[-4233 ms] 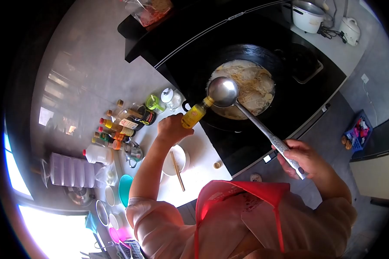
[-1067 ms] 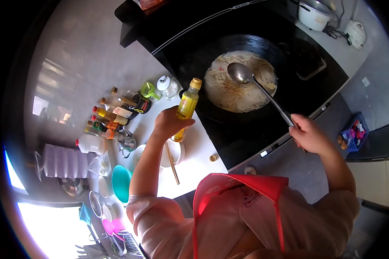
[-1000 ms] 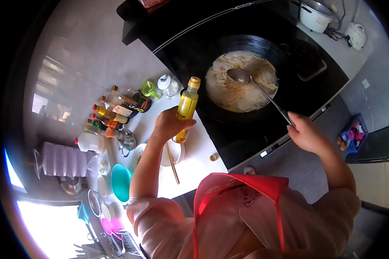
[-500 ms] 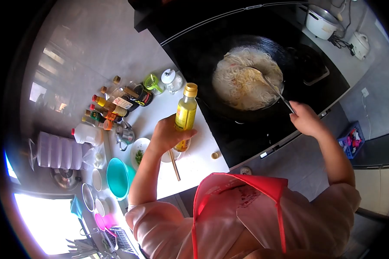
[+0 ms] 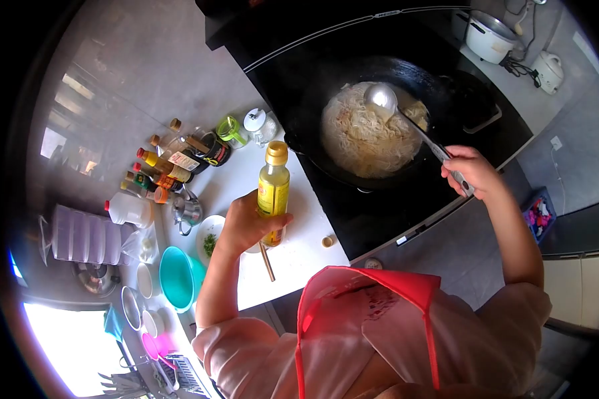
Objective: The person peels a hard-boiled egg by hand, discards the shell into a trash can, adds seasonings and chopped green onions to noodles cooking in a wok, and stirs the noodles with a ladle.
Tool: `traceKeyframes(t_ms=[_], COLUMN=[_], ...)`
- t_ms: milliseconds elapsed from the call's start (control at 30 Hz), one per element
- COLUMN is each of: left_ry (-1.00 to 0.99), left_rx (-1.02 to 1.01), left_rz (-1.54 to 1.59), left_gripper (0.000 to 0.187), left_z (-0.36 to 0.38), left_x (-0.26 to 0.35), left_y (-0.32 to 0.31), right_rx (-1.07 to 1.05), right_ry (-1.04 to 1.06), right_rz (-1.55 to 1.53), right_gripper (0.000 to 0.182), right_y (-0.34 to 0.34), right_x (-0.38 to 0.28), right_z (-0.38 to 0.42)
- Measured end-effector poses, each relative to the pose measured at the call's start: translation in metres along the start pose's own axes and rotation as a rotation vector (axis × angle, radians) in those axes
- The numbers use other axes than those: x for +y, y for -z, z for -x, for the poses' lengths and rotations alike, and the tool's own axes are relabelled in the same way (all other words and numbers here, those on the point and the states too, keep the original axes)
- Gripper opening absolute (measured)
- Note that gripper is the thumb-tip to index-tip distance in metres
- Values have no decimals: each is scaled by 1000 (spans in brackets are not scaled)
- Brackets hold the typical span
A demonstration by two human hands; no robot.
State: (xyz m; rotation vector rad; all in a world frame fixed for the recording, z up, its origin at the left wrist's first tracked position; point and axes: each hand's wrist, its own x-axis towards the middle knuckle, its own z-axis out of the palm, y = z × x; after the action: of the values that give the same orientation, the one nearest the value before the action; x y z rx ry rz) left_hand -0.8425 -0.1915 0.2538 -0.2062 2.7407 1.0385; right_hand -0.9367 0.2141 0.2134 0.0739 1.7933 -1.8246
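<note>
My right hand grips the handle of a metal ladle. The ladle's rounded bowl shows shiny over the noodles, which sit in pale broth in a black wok. My left hand is wrapped round a bottle of yellow seasoning with a gold cap, held upright over the white counter. Chopsticks lie just below the bottle. Beside my left wrist stands a white bowl with chopped greens in it.
Sauce bottles, a green-lidded jar and a glass jar line the wall side. A steel pot and a teal basin stand left of my arm. The black stove holds the wok; a rice cooker is beyond.
The ladle has lifted from among the noodles and turned, its bowl now showing its shiny side. The bottle in my left hand has shifted slightly left and down in view.
</note>
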Motion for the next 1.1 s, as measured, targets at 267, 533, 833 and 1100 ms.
traceKeyframes(t_ms=[267,533,833,1100], left_ry=[-29,20,-33,-40], left_rx=[8,13,-40,-25], left_rz=[49,58,87,67], left_gripper=[46,39,46,44], left_z=[7,10,4,8], left_x=[-2,-5,-7,-6], left_y=[1,2,-2,0], right_rx=[471,1,-70,-101], right_ry=[447,-57,-216,-94], right_rz=[1325,290,-98,-99], right_gripper=[35,8,9,9], right_y=[4,13,3,-1], right_x=[6,-9,-22,-23], right_z=[-41,-13,33,29])
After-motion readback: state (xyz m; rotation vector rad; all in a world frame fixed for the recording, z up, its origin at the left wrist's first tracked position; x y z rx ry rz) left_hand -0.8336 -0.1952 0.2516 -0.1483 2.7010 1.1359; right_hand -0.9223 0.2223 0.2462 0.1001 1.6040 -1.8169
